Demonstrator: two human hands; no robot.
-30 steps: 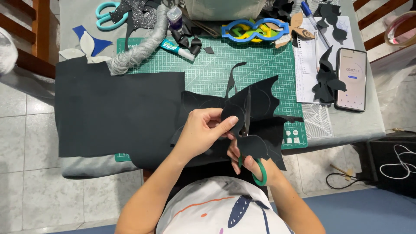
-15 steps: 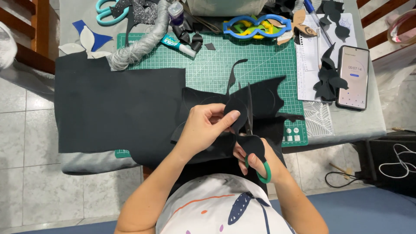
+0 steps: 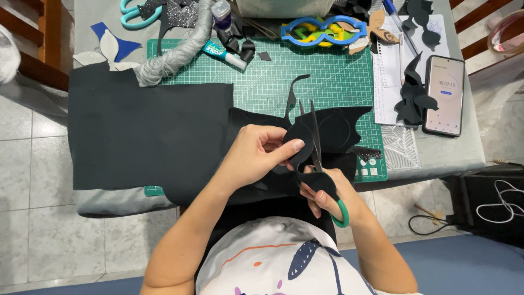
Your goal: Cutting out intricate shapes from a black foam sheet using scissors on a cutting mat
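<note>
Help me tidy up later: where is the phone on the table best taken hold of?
Grip the phone by its two long edges, coming from above or from its right side. It lies flat, screen up, near the table's right edge; black cutouts crowd its left edge, while its right side looks free.

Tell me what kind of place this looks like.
Probably a home craft table. A green cutting mat covers the table, the right hand works scissors through black felt steadied by the left hand, and a glue tube lies nearby.
</note>
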